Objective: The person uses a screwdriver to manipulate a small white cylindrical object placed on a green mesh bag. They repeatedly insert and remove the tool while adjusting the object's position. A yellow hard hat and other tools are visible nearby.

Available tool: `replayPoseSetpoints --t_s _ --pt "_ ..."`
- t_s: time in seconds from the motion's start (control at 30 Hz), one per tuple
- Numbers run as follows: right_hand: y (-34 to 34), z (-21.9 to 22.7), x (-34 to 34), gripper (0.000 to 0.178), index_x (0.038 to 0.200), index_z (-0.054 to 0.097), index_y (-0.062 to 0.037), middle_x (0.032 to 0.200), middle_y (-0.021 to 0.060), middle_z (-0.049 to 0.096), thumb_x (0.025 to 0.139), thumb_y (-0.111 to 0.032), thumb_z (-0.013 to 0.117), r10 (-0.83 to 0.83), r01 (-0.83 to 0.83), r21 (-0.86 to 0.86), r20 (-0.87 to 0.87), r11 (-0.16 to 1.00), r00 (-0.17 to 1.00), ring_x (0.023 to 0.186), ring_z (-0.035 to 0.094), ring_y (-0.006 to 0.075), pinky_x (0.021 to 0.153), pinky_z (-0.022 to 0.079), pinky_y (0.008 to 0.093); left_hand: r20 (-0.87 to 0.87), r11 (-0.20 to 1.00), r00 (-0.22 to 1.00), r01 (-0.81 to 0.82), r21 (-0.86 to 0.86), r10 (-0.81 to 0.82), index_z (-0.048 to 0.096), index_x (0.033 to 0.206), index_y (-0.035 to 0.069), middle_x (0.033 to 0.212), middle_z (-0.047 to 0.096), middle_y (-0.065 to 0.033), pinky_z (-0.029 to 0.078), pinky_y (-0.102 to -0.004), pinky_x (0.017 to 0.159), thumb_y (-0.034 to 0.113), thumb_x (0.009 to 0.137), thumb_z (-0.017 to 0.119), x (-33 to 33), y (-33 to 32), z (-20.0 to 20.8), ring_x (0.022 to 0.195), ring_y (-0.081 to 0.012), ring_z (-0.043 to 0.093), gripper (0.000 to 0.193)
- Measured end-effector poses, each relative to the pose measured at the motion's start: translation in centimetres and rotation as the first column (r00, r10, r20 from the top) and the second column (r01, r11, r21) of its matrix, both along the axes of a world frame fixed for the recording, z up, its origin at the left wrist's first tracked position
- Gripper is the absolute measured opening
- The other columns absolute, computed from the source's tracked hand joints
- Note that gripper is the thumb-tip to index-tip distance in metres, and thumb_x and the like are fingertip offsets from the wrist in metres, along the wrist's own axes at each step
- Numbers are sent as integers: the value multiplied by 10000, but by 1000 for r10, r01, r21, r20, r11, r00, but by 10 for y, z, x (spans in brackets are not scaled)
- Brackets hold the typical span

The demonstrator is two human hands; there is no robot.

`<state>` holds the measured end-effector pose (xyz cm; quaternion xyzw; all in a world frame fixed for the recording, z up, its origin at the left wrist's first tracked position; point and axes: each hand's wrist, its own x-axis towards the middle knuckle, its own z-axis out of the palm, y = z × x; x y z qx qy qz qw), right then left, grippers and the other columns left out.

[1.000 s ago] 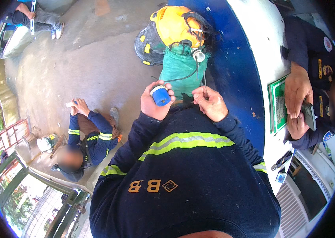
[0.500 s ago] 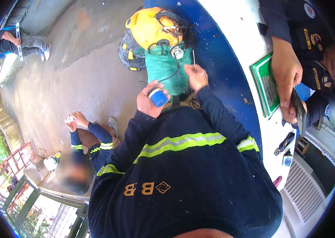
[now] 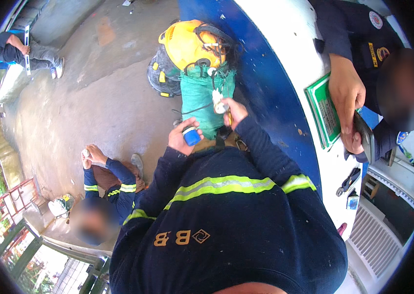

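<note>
My left hand point(image 3: 180, 138) is closed round a short blue cylinder point(image 3: 191, 136) with a pale rim. To its right, my right hand point(image 3: 237, 113) grips a white, rounded fitting point(image 3: 220, 104), its exact kind unclear, and a thin yellow-handled tool point(image 3: 230, 116) shows beneath the fingers. A dark wire point(image 3: 199, 109) runs between the two hands. Just beyond them stands a green woven sack point(image 3: 199, 93). On top of it rests a yellow hard hat point(image 3: 187, 44) with black straps or cords bundled at its right side.
A black bag point(image 3: 160, 73) with yellow parts leans left of the sack. On the right, another person's hand point(image 3: 346, 90) rests over green booklets point(image 3: 323, 110) on a white table point(image 3: 309, 59); pliers point(image 3: 348, 181) lie nearer. A seated co-worker point(image 3: 111, 171) is at lower left.
My right hand has moved down and left and now holds the white fitting, which hung by the sack before. The tool's upright thin shaft no longer shows. My left hand keeps the blue cylinder.
</note>
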<state>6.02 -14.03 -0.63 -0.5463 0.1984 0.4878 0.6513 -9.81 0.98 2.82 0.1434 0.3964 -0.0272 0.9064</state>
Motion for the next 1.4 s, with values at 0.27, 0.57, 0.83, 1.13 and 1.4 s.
replayPoseSetpoints --t_s 0.27,0.57,0.83,1.13,1.4 --pt "-70 88 -64 433 1011 552 -1 793 131 617 783 -366 606 453 -384 -305 200 871 869 423 516 178 379 392 309 172 818 811 573 -44 -559 503 1170 -1 980 576 -102 515 -314 591 367 909 459 41 -23 -32 711 -197 599 452" --pt "-43 100 -28 272 785 592 -24 621 1 588 853 -287 586 321 -296 -126 440 947 838 375 415 57 340 308 215 313 857 799 493 149 -514 518 1090 9 948 610 -141 533 -361 682 225 855 555 15 0 -10 809 -241 626 321" --pt "45 -51 90 214 904 607 -48 951 158 605 847 -216 487 661 81 -658 750 749 -12 867 578 333 747 460 397 452 965 887 -29 261 -96 521 1023 11 949 602 -187 524 -430 737 315 757 605 -76 10 7 878 -301 612 413" --pt "87 -109 92 250 1030 565 -12 918 231 571 806 -71 471 749 -38 -757 652 652 -116 913 522 395 805 420 455 294 925 907 -353 140 302 475 1187 42 1055 584 -106 533 -381 645 305 827 555 -160 -21 -23 867 -225 605 452" --pt "99 -144 108 196 897 554 -1 762 189 584 854 -173 471 635 86 -737 630 670 448 635 581 348 501 478 418 259 923 893 -385 18 367 494 1168 53 1027 581 -82 525 -325 618 309 874 510 -170 -5 -46 851 -193 594 391"
